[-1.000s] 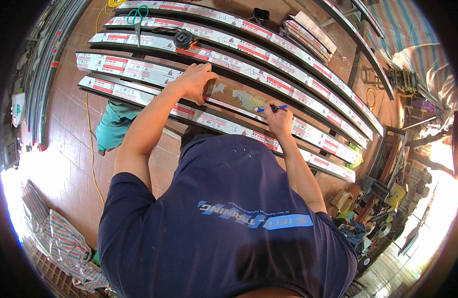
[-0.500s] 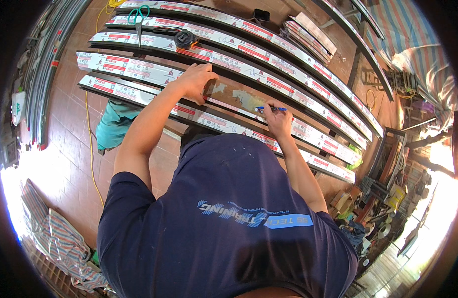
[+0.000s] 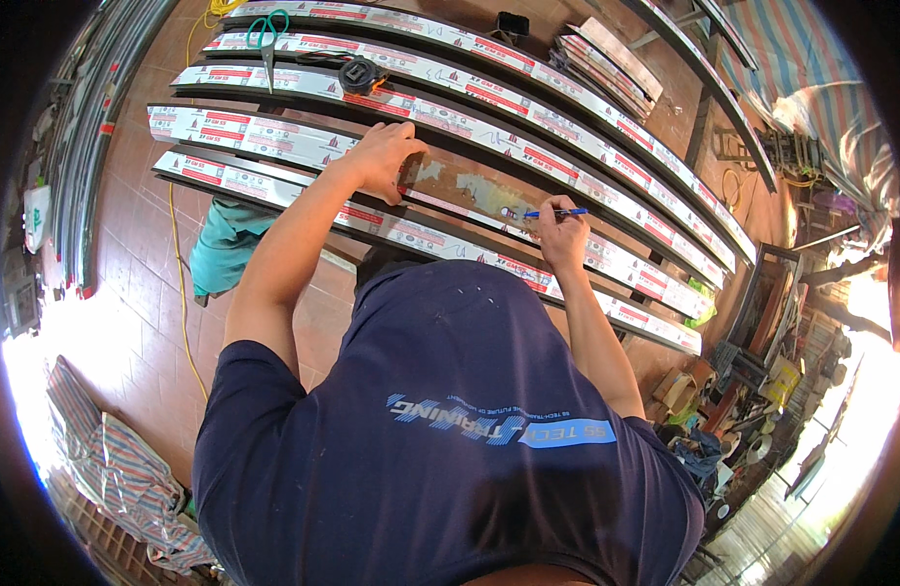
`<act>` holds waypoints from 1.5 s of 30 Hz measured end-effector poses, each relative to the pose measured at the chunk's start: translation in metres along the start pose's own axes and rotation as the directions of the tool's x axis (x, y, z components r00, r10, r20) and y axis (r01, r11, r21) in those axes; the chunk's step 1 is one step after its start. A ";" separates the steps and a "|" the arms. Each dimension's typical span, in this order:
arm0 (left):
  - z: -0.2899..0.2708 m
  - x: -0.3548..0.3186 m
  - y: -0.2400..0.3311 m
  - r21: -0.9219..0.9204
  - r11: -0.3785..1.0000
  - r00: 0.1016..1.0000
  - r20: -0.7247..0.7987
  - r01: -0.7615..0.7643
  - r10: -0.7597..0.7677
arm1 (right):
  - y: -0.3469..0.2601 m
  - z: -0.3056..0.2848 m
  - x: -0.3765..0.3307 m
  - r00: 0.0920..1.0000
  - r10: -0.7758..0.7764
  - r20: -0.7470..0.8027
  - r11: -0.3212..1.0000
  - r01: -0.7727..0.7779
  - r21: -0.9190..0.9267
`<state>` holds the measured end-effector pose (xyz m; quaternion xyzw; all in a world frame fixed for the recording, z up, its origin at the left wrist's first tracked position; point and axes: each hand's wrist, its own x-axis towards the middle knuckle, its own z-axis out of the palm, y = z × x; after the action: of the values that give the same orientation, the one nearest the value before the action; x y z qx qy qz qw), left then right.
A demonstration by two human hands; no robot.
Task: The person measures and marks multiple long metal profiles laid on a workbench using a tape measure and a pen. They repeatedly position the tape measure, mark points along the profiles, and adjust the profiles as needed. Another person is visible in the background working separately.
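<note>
Several long dark profile bars with white-and-red protective film lie side by side in front of me. My left hand (image 3: 387, 161) grips the second-nearest profile bar (image 3: 294, 139), its fingers curled over the far edge and the thumb on the near side. Farther right along that same bar, my right hand (image 3: 564, 234) pinches a blue pen (image 3: 557, 212), its tip pointing left. Whether the tip touches the film cannot be made out. Green-handled scissors (image 3: 267, 49) and a black tape measure (image 3: 358, 75) rest on the farther bars. Handwritten marks show on several of the bars.
A stack of flat strips (image 3: 606, 63) lies beyond the bars. More long profiles (image 3: 99, 137) run along the left side. Teal cloth (image 3: 225, 249) hangs by the nearest bar, close to a yellow cord (image 3: 180, 322) on the tiled floor. Cardboard boxes (image 3: 676, 393) and clutter stand at right.
My right hand has shifted a little to the right along the bar with the pen. My left hand keeps its grip in the same place.
</note>
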<state>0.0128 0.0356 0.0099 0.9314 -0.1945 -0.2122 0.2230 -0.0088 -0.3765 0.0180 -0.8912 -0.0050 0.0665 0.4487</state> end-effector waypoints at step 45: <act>0.002 -0.002 0.001 0.005 1.000 0.999 -0.033 -0.008 0.009 | -0.042 0.063 0.004 0.958 -0.220 0.184 0.976 0.217 0.034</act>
<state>0.0100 0.0348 0.0096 0.9344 -0.1952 -0.1956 0.2249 -0.0107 -0.3012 0.0141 -0.8720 -0.1449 0.0997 0.4569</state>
